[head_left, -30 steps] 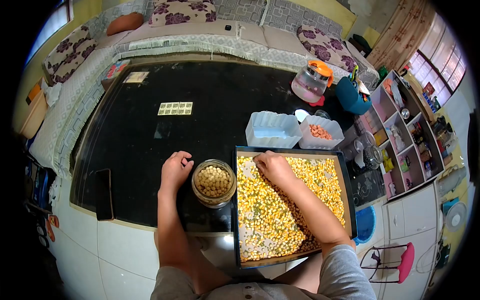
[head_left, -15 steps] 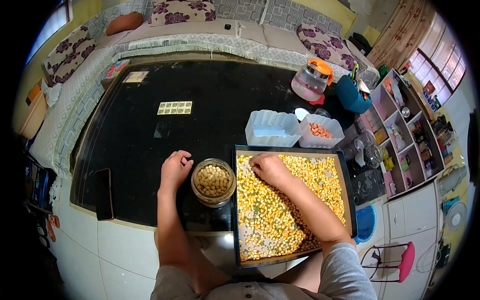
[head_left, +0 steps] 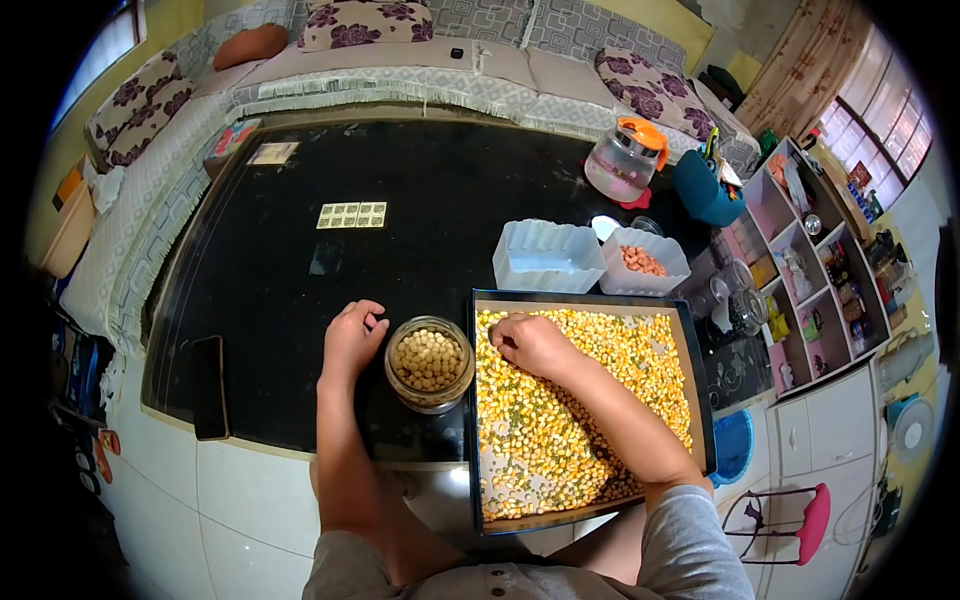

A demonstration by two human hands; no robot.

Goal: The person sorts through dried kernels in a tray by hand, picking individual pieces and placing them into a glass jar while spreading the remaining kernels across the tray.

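My right hand (head_left: 530,343) is over the upper left part of a shallow box (head_left: 700,400), its fingers bent down to the yellow corn kernels (head_left: 530,420). What its fingertips hold, if anything, is hidden. Small green beans and round tan beans lie among the kernels. Left of the box stands an open glass jar (head_left: 430,365) with round tan beans in it. My left hand (head_left: 354,338) rests on the black table (head_left: 260,290) beside the jar, fingers loosely curled and apart, holding nothing.
Behind the box stand a translucent container (head_left: 548,257) and another with reddish nuts (head_left: 643,262). Farther back are a glass pitcher (head_left: 622,165) and a teal holder (head_left: 706,190). A phone (head_left: 210,388) lies at the left, and a printed card (head_left: 351,215) lies farther back.
My right hand has moved slightly left and toward me within the box. My left hand has stayed beside the jar.
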